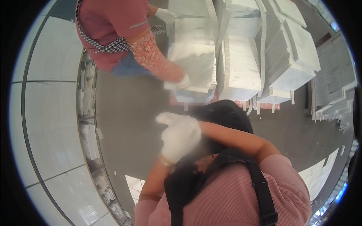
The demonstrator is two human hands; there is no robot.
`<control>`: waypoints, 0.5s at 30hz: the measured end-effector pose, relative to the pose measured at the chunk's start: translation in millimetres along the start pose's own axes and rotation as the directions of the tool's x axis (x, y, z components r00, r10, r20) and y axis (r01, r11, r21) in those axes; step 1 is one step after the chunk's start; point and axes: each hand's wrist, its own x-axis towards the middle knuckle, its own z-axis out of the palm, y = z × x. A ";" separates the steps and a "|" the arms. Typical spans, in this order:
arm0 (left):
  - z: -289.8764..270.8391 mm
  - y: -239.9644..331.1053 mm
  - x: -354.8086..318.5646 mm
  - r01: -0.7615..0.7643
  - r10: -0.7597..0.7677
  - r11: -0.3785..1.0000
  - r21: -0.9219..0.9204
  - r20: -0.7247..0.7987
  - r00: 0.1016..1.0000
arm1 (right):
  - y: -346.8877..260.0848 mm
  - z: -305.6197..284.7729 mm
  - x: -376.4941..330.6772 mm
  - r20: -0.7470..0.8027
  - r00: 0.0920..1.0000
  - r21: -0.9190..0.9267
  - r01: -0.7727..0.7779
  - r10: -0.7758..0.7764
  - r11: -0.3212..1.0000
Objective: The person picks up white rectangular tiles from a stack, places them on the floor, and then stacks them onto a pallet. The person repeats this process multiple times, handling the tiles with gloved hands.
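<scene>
My left hand (172, 146) and my right hand (189, 126), both in white knitted-looking gloves, are held together in front of my chest. They overlap, and blur merges their outlines, so most fingers cannot be told apart. A fingertip or thumb sticks out to the left, but I cannot tell which hand it belongs to. Nothing besides the gloves shows between them. Beyond them, a stack of white and grey marble-look slabs (192, 64) stands apart from my hands. A co-worker's gloved hand (183, 81) rests at that stack's near left corner.
The co-worker (113, 34) in a red top leans in from the far left. More strapped slab stacks (241, 64) stand to the right, with further piles (333, 71) at the far right. A large pale panelled surface (52, 113) runs along the left above shelves of thin pieces (88, 139).
</scene>
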 end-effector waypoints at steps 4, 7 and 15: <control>-4.5 -22.9 -9.4 0.249 -0.270 0.940 -0.232 -0.065 0.961 | -27.4 -3.7 20.6 0.042 0.904 0.543 -0.379 0.426 0.749; -4.3 -36.9 -14.2 0.424 -0.418 0.884 -0.196 0.076 0.905 | -42.4 -2.1 21.6 0.021 0.940 0.575 -0.290 0.340 0.765; 11.7 -64.2 -19.1 0.388 -0.391 0.920 -0.057 -0.048 0.919 | -46.1 -0.4 40.8 0.121 0.948 0.537 -0.312 0.294 0.784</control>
